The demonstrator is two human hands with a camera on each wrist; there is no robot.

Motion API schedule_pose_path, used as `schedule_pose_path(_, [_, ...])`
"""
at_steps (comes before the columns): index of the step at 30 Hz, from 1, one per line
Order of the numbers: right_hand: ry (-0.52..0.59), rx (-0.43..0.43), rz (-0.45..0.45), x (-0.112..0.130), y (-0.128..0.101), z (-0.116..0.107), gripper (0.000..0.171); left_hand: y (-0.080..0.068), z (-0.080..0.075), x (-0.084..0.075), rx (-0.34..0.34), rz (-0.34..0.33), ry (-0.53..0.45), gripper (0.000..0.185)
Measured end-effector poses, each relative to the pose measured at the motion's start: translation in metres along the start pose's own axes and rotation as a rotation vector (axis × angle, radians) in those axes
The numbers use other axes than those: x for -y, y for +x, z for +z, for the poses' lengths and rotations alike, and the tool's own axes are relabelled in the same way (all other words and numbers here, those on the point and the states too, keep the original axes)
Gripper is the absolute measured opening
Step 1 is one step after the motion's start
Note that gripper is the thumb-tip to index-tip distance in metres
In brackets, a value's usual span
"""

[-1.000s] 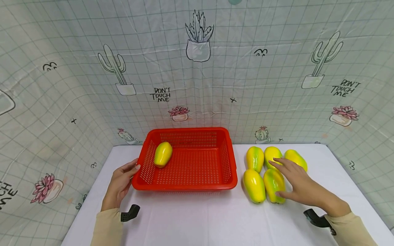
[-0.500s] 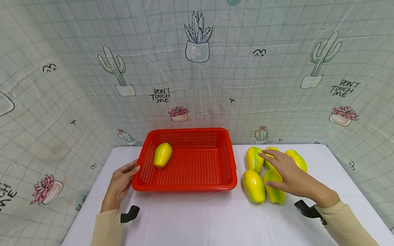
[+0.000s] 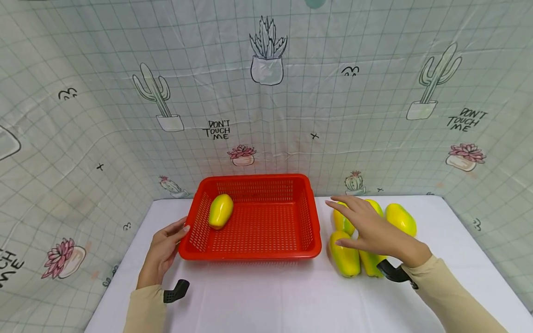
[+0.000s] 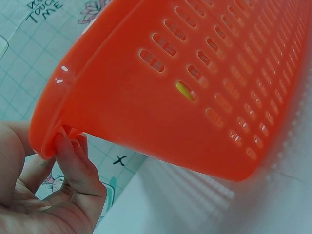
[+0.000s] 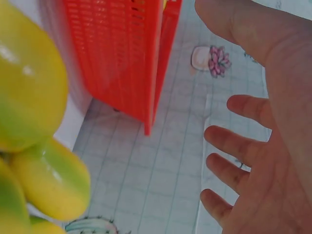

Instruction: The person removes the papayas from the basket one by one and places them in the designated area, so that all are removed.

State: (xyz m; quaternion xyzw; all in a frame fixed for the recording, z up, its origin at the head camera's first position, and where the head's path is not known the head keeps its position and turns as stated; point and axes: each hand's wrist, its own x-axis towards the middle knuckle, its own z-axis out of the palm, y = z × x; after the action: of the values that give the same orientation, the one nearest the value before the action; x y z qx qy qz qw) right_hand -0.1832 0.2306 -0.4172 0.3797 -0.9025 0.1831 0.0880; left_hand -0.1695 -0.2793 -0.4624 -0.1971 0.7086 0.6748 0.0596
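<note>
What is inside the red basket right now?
One yellow-green papaya lies in the basket's far left corner. The rest of the mesh floor shows bare. The near wall hides a thin strip of floor behind it.

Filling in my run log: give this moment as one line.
left hand: holds basket rim | right hand: open over papayas | basket: one papaya inside

Bright, even, diffuse light overhead, with only soft faint shadows under the red basket [image 3: 254, 217] and the papayas [image 3: 344, 253] on the white table [image 3: 266, 296]. Strong fisheye bending of the grid backdrop [image 3: 83, 115] toward the head view's edges, though sharp at centre. Soft and out of focus up close in both wrist views: basket wall [image 4: 195, 97] hazy, near papayas [image 5: 29, 97] blurred, slight glare on their skin.
</note>
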Motion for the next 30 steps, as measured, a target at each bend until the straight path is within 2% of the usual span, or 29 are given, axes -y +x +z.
schedule_pose_path(3, [0.021, 0.02, 0.002, 0.003, 0.009, 0.001, 0.089, 0.0, 0.0, 0.0, 0.003, 0.004, -0.004, 0.06])
schedule_pose_path(13, [0.04, 0.005, -0.085, 0.013, 0.042, 0.008, 0.085, 0.0, 0.0, 0.0, 0.01, 0.019, -0.013, 0.059])
schedule_pose_path(22, [0.072, 0.077, -0.067, 0.03, 0.074, 0.013, 0.095, -0.001, 0.0, -0.001, -0.003, 0.006, 0.005, 0.059])
schedule_pose_path(30, [0.071, 0.116, -0.067, 0.045, 0.102, 0.024, 0.097, -0.004, 0.002, -0.002, 0.001, -0.004, 0.012, 0.06])
